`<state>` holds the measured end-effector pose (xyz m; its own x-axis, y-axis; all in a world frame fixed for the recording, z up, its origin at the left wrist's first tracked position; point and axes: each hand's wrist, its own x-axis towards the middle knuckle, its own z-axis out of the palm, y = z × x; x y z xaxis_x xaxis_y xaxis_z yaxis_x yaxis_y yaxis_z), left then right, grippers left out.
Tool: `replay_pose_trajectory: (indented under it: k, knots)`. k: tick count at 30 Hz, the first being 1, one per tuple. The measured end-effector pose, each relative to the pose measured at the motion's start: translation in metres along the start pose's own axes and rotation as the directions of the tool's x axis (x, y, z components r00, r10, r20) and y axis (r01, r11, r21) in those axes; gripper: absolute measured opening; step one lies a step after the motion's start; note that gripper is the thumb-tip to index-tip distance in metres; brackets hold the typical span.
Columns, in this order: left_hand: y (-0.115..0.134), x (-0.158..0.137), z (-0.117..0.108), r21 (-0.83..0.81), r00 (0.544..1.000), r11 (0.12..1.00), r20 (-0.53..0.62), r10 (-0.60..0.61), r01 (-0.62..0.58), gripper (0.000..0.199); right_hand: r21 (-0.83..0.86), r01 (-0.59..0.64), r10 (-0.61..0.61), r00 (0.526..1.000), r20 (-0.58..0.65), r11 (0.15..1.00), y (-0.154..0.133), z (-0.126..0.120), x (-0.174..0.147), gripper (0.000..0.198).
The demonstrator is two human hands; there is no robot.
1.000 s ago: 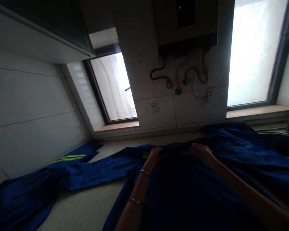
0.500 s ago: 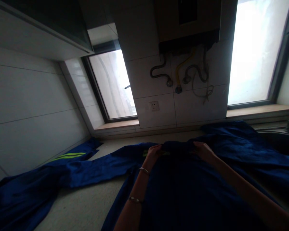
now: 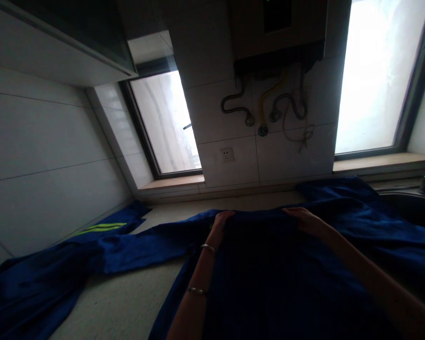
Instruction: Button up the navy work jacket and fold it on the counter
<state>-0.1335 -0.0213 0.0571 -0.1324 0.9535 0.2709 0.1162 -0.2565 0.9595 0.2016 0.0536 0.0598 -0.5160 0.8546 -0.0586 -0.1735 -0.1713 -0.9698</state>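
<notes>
By curled fingers of the left hand (image 3: 222,222) and right hand (image 3: 304,220), the far edge of the blue garment (image 3: 265,269) is held. The cloth is laid over the countertop (image 3: 127,300), long axis toward the camera, a sleeve (image 3: 141,251) stretched leftward; both hands are angled inward.

Blue garment (image 3: 265,274): dark cloth, spread wide, creased at the sides
Upper edge: gripped at two spots, drawn nearly straight between
Place: across the worktop (image 3: 127,297), top near its back edge
</notes>
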Motion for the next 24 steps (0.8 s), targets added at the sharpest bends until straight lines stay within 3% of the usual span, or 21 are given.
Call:
replay_pose_trajectory:
  k: [4, 7, 11, 15, 18, 24]
  knots:
    - [0.003, 0.011, 0.001, 0.037, 0.977, 0.982, 0.092, -0.19, 0.187, 0.024, -0.066, -0.016, 0.014, 1.0, -0.02, 0.998, -0.004, -0.014, -0.003, 0.032]
    - [0.006, 0.009, -0.002, 0.128, 0.973, 0.979, 0.148, -0.178, 0.16, 0.028, -0.12, 0.032, -0.039, 0.998, -0.05, 0.992, -0.01, -0.013, -0.007, 0.035]
    - [0.012, 0.002, -0.011, 0.193, 0.963, 0.974, 0.216, -0.162, 0.12, 0.028, -0.125, 0.044, -0.043, 0.999, 0.009, 0.991, -0.017, -0.008, -0.013, 0.036]
    - [0.014, -0.002, -0.015, -0.142, 0.968, 0.967, 0.168, -0.186, 0.21, 0.031, -0.114, 0.001, 0.005, 0.999, 0.051, 0.994, -0.019, -0.003, -0.017, 0.035]
    - [0.011, -0.004, -0.015, -0.35, 0.979, 0.915, 0.079, -0.186, 0.202, 0.039, -0.127, 0.024, -0.016, 0.998, 0.067, 0.992, -0.017, -0.004, -0.017, 0.033]
    - [-0.002, 0.004, -0.011, -0.467, 0.983, 0.865, 0.067, -0.172, 0.183, 0.055, 0.059, 0.049, -0.052, 0.997, 0.055, 0.997, -0.004, -0.028, -0.006, 0.039]
